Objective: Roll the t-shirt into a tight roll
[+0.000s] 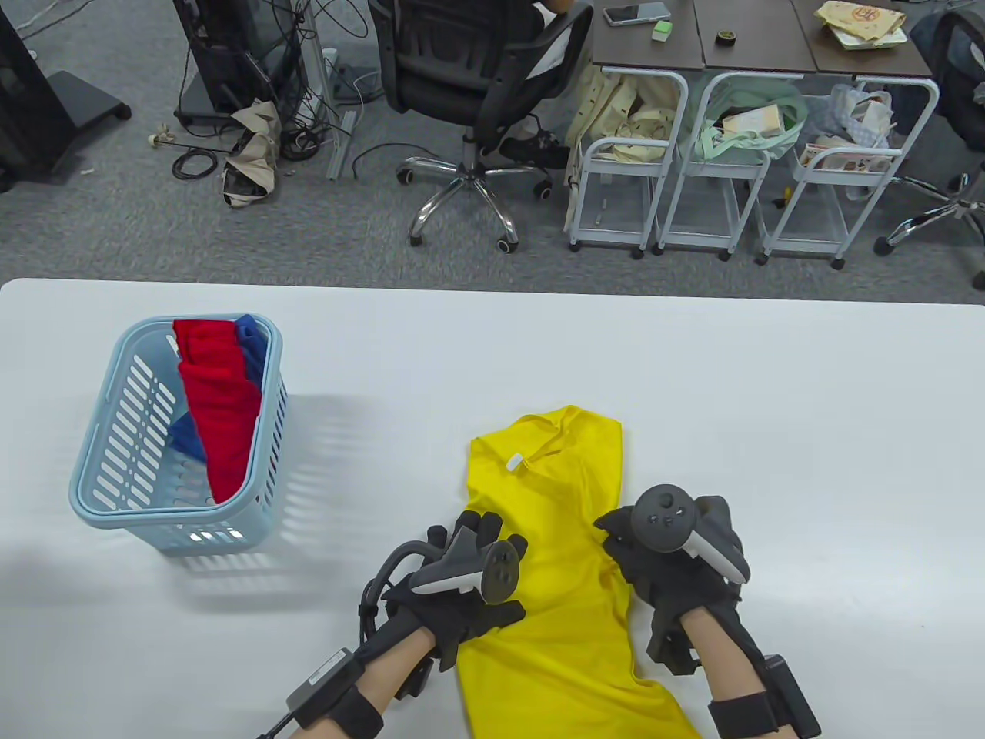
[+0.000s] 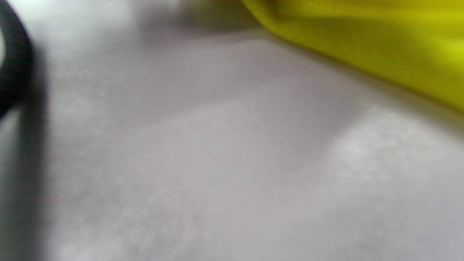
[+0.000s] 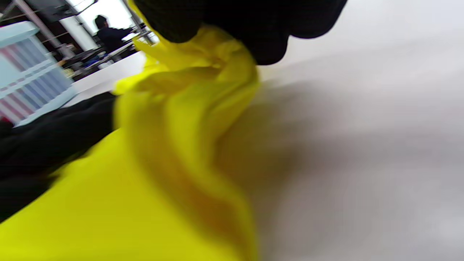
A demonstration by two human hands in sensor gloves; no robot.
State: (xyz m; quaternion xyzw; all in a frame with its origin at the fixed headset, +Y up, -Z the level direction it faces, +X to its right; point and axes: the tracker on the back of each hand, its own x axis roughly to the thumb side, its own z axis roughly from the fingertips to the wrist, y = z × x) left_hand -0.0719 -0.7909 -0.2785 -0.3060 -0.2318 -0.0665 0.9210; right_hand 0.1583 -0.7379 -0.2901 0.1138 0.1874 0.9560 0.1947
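Yellow t-shirt (image 1: 558,554), folded into a long strip, lies on the white bench (image 1: 769,431) near its near edge, collar toward the far edge. The right hand (image 1: 669,562) pinches a bunched fold of the strip's right edge; the left hand (image 1: 462,585) rests on the left edge, fingers spread flat. A light-blue basket (image 1: 100,462) holding red and blue cloths stands well apart toward the left edge. Bare bench surface extends right of the shirt and beyond its collar.
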